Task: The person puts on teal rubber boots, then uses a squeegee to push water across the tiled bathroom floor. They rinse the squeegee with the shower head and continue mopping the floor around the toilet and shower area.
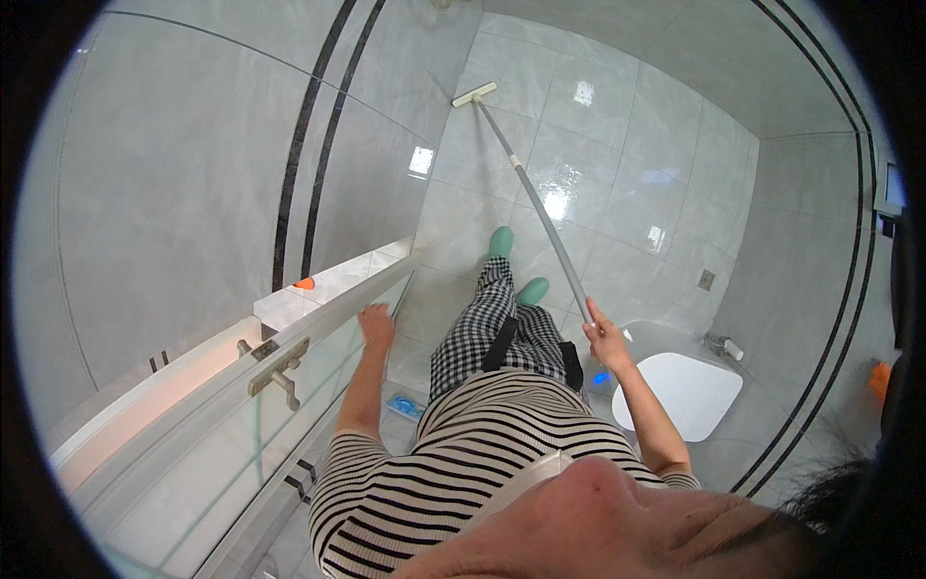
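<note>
My right hand point(606, 341) is wrapped around the grey pole point(544, 217) of a long-handled floor squeegee. The pole slants away across the tiled floor point(593, 145), and its pale squeegee head point(474, 95) rests by the foot of the left wall. Beside the framed glass door point(318, 362), my left hand point(376, 324) hangs low with its fingers partly curled. Whether it touches the door or grips anything cannot be told. Both green shoes point(500, 242) stand on wet, shiny tiles, left of the pole.
A white-lidded toilet point(678, 396) stands close on my right, with a small wall valve point(725, 347) past it. The door's metal lever handle point(278, 380) juts out at left. An orange object point(304, 283) sits on the tiled ledge point(340, 275). A floor drain point(706, 280) lies near the right wall.
</note>
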Action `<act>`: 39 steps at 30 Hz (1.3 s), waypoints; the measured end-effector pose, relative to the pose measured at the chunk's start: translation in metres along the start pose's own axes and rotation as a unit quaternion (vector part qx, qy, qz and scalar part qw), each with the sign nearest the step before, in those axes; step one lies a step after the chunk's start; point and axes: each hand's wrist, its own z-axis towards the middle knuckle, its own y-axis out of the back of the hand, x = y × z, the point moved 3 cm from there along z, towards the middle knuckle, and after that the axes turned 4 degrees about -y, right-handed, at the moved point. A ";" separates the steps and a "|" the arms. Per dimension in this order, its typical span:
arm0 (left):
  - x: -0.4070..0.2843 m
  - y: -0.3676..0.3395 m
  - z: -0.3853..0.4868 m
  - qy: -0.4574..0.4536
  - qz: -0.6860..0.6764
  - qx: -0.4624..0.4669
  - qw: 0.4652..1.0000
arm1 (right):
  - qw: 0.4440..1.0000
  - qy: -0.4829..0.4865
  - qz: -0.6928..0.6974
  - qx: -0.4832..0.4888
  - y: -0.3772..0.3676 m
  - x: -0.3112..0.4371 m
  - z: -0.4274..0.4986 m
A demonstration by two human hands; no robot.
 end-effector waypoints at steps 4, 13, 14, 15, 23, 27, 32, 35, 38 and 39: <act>0.066 0.006 -0.037 -0.029 0.052 0.029 0.998 | 0.999 0.024 -0.027 -0.038 0.001 -0.043 -0.001; 0.099 -0.013 -0.013 0.037 0.103 0.077 0.991 | 0.998 0.043 0.009 -0.038 0.010 -0.105 -0.047; 0.108 -0.014 -0.010 0.040 0.103 0.074 0.991 | 0.999 0.026 0.018 -0.026 0.006 -0.110 -0.051; 0.117 -0.015 -0.007 0.048 0.114 0.053 0.991 | 0.998 0.036 0.053 0.008 0.000 -0.112 -0.053; 0.181 -0.032 0.013 0.070 0.087 0.097 0.989 | 0.997 0.023 0.067 0.024 -0.022 -0.111 -0.056; 0.193 -0.037 0.018 0.047 0.087 0.104 0.990 | 0.997 0.038 0.061 0.023 -0.025 -0.111 -0.057; 0.158 -0.065 0.036 0.114 0.060 0.063 0.990 | 0.989 -0.011 0.148 0.013 -0.045 -0.089 -0.027; 0.062 -0.088 0.071 0.025 -0.123 -0.059 0.990 | 0.985 0.021 0.170 0.013 -0.067 -0.056 0.030; -0.080 -0.112 0.118 -0.021 -0.512 0.038 0.858 | 0.993 0.052 0.096 -0.052 -0.074 -0.046 0.078; -0.131 -0.117 0.133 0.022 -0.573 0.082 0.815 | 0.993 0.057 0.089 -0.058 -0.073 -0.050 0.084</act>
